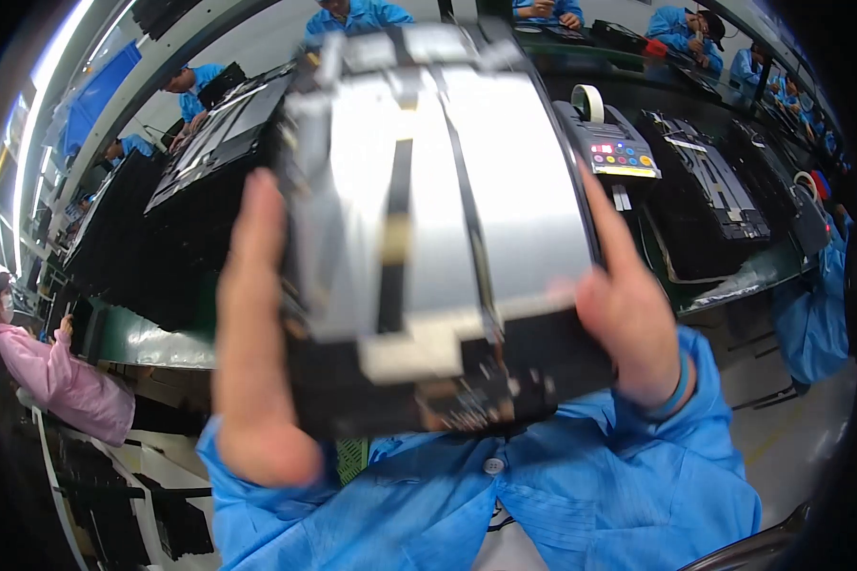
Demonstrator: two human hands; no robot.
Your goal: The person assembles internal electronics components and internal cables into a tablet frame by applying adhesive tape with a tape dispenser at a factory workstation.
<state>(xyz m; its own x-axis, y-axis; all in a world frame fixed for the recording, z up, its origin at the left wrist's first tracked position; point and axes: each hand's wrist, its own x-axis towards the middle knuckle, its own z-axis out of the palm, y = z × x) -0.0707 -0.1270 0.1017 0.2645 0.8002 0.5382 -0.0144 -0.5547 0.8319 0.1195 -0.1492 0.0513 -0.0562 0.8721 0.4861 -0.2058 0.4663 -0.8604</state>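
An opened tablet (533, 200) with its inside facing up is held close in front of me, smeared by motion. Two broad silver panels, split by dark strips and tan tape, fill most of it. Its near edge is black with a small patch of exposed circuitry. My left hand (253, 352) grips the left side, fingers stretched along the edge and thumb near the lower corner. On the opposite side my right hand (630, 319) clasps the edge, its thumb over the rim. The tablet's underside and the fingers beneath it are hidden.
An automatic tape dispenser (611, 143) with a white roll stands right of the tablet. Beyond it, another opened tablet (714, 181) lies on a black mat (681, 249). More opened devices (224, 133) lie at left. Co-workers in blue sit behind; a person in pink (62, 381) stands at far left.
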